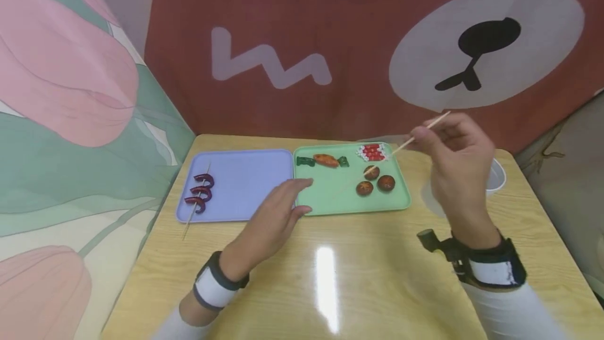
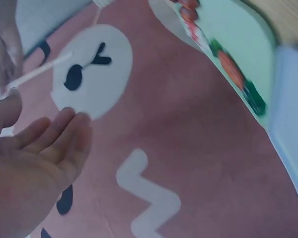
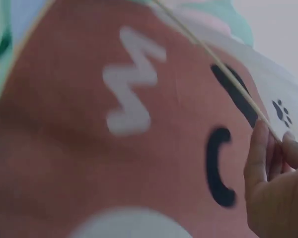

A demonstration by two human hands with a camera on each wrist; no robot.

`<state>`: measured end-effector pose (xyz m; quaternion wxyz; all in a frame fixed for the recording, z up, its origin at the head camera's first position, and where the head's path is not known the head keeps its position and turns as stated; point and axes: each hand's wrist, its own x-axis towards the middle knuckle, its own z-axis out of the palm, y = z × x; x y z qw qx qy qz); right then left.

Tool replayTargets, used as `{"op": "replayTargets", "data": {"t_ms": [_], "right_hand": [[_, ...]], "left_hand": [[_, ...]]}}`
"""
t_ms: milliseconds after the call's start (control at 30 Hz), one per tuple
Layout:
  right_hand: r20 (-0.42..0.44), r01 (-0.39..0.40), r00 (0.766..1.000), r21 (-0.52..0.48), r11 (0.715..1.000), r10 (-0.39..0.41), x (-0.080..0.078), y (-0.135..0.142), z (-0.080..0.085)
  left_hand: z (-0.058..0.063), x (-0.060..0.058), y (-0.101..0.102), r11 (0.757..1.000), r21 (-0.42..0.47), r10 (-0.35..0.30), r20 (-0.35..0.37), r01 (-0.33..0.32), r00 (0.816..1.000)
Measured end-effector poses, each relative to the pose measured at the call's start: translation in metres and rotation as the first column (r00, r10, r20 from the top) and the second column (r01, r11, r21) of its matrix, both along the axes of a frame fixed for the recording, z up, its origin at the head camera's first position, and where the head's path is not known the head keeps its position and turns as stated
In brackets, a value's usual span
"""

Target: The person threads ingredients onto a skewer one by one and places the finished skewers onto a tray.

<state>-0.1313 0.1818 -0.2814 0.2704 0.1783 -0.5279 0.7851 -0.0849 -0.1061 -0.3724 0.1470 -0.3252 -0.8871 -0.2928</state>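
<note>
My right hand (image 1: 461,169) pinches a thin wooden skewer (image 1: 402,146) between thumb and fingertips. The skewer slants down to the left, across the view of the green tray (image 1: 325,198). Loosely bent, with thumb and fingers apart, my left hand (image 1: 273,216) holds nothing. Its fingertips overlap the green tray's left edge in the head view. On that tray are several brown mushroom-like pieces (image 1: 386,183), red-and-white pieces (image 1: 373,152), and an orange piece (image 1: 325,160) between dark green pieces (image 1: 305,161). In the right wrist view, the skewer (image 3: 203,47) runs up and left from the fingertips.
Left of the green tray, touching it, lies a lavender tray (image 1: 250,172). A skewer with three dark red, curled tentacle-like pieces (image 1: 200,193) rests on it, its lower end past the front rim. Behind my right hand shows a white bowl (image 1: 495,178). A painted wall (image 1: 283,104) borders the wooden table (image 1: 283,287).
</note>
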Motion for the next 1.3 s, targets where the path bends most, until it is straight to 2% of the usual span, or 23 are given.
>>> {"op": "replayTargets", "data": {"t_ms": [67, 133, 267, 400, 467, 500, 533, 567, 600, 633, 667, 733, 767, 833, 867, 933, 1033, 1100, 1200, 1300], "right_hand": [[0.079, -0.105, 0.991, -0.01, 0.994, 0.106, -0.002, -0.011, -0.011], [0.134, -0.178, 0.975, -0.007, 0.984, 0.178, -0.004, -0.021, -0.019], [0.192, -0.219, 0.961, 0.076, 0.973, 0.201, -0.007, -0.032, -0.032], [0.271, -0.264, 0.937, 0.129, 0.956, 0.222, -0.01, -0.034, -0.038], [0.346, -0.302, 0.911, 0.187, 0.935, 0.225, -0.013, -0.032, -0.042], [0.396, -0.328, 0.892, 0.236, 0.915, 0.217, -0.015, -0.03, -0.044], [0.438, -0.346, 0.88, 0.327, 0.879, 0.184, -0.019, -0.028, -0.048], [0.473, -0.37, 0.87, 0.441, 0.817, 0.139, -0.024, -0.026, -0.053], [0.496, -0.391, 0.864, 0.561, 0.73, 0.081, -0.029, -0.023, -0.06], [0.501, -0.407, 0.865, 0.673, 0.618, 0.025, -0.035, -0.021, -0.069], [0.496, -0.42, 0.868, 0.765, 0.488, -0.031, -0.041, -0.019, -0.078], [0.439, -0.404, 0.891, 0.882, 0.242, -0.116, -0.053, -0.017, -0.102], [0.412, -0.392, 0.9, 0.908, 0.146, -0.145, -0.057, -0.016, -0.113], [0.364, -0.368, 0.908, 0.93, 0.022, -0.205, -0.064, -0.015, -0.135], [0.339, -0.354, 0.912, 0.935, -0.025, -0.229, -0.067, -0.014, -0.144], [0.282, -0.315, 0.922, 0.945, -0.089, -0.264, -0.07, -0.012, -0.16], [0.206, -0.25, 0.944, 0.957, -0.149, -0.256, -0.073, -0.008, -0.175], [0.174, -0.218, 0.957, 0.96, -0.178, -0.233, -0.074, -0.009, -0.181], [0.157, -0.197, 0.966, 0.961, -0.193, -0.205, -0.076, -0.012, -0.184], [0.163, -0.2, 0.967, 0.961, -0.191, -0.197, -0.077, -0.015, -0.183]], "left_hand": [[-0.001, -0.003, 0.012, 1.0, -0.011, -0.014, 0.083, 0.015, 0.996], [-0.002, -0.005, 0.02, 1.0, -0.004, -0.011, 0.168, 0.011, 0.986], [-0.005, -0.008, 0.024, 1.0, 0.027, -0.002, 0.272, -0.006, 0.962], [-0.011, -0.01, 0.021, 0.999, 0.037, 0.008, 0.261, -0.018, 0.965], [-0.013, -0.01, 0.017, 0.998, 0.048, 0.031, 0.248, -0.044, 0.968], [-0.015, -0.011, 0.015, 0.996, 0.058, 0.046, 0.242, -0.062, 0.969], [-0.016, -0.011, 0.013, 0.994, 0.069, 0.065, 0.238, -0.084, 0.969], [-0.017, -0.011, 0.011, 0.991, 0.083, 0.084, 0.239, -0.106, 0.967], [-0.018, -0.011, 0.008, 0.987, 0.098, 0.1, 0.243, -0.127, 0.965], [-0.019, -0.012, 0.006, 0.983, 0.111, 0.115, 0.251, -0.147, 0.961], [-0.02, -0.011, 0.004, 0.979, 0.123, 0.126, 0.265, -0.163, 0.956], [-0.024, -0.01, 0.001, 0.974, 0.134, 0.136, 0.294, -0.182, 0.946], [-0.026, -0.01, -0.001, 0.973, 0.138, 0.134, 0.312, -0.184, 0.941], [-0.03, -0.009, -0.003, 0.975, 0.136, 0.124, 0.337, -0.179, 0.933], [-0.032, -0.008, -0.004, 0.975, 0.137, 0.117, 0.348, -0.174, 0.93], [-0.035, -0.007, -0.005, 0.977, 0.132, 0.112, 0.356, -0.168, 0.928], [-0.037, -0.005, -0.007, 0.977, 0.119, 0.121, 0.369, -0.176, 0.922], [-0.038, -0.004, -0.01, 0.977, 0.109, 0.131, 0.383, -0.185, 0.914], [-0.038, -0.003, -0.012, 0.974, 0.102, 0.144, 0.399, -0.2, 0.905], [-0.039, -0.003, -0.013, 0.974, 0.104, 0.144, 0.398, -0.2, 0.906]]}}
